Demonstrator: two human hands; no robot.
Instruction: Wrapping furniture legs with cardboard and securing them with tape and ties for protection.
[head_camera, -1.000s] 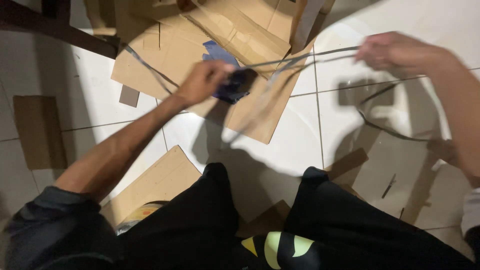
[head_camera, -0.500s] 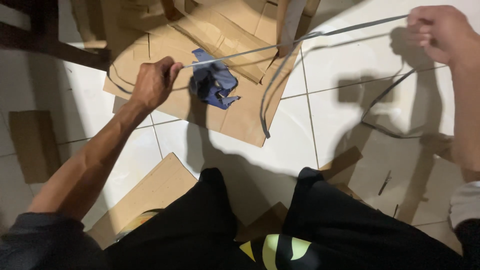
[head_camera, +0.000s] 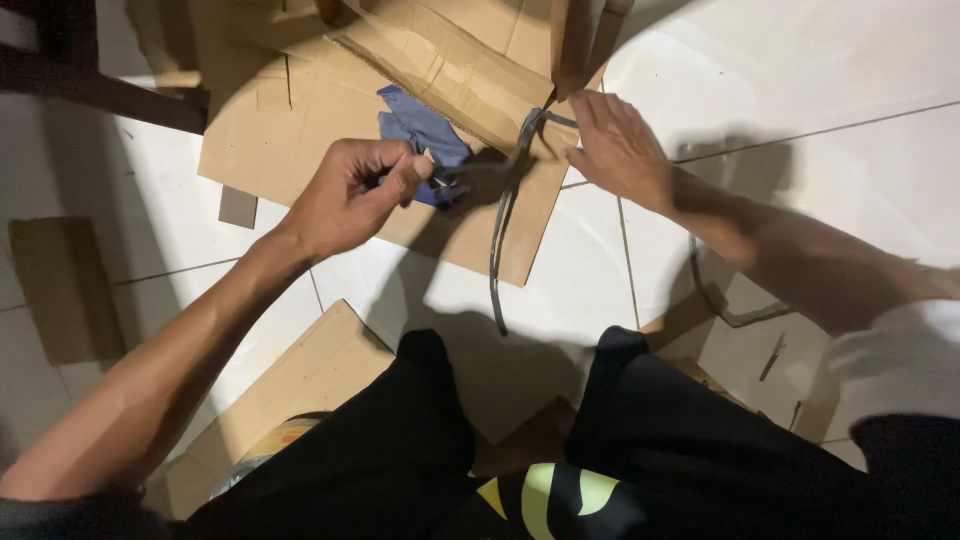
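Left hand (head_camera: 355, 195): centre-left of the frame, fingers curled narrow, thumb and forefinger pinched on the near end of the grey strap (head_camera: 505, 205). A second ago it held that same end further left, with the strap drawn taut across the frame; it has since come in toward the middle.

Right hand (head_camera: 620, 145): upper centre, palm down, fingers spread and laid over the strap where it bends at the edge of the cardboard sheet (head_camera: 310, 120). Whether the fingertips actually grip the strap cannot be told. Half a second ago this hand was a closed fist high in the upper right corner, pulling the strap tight; it has dropped down and opened.

Grey strap: now slack. One length hangs from the bend under the right hand down to lower centre, ending on the white tile floor (head_camera: 820, 70); a further loop shows at right, partly hidden behind the right forearm. The pull has ended, and the strap is being gathered close between the two hands.

Blue cloth (head_camera: 420, 130): crumpled on the cardboard sheet, just beside the left fingertips, unmoved.

Other items: cardboard offcuts (head_camera: 60, 285) at left and bottom; black trousers (head_camera: 420, 440) at lower centre.
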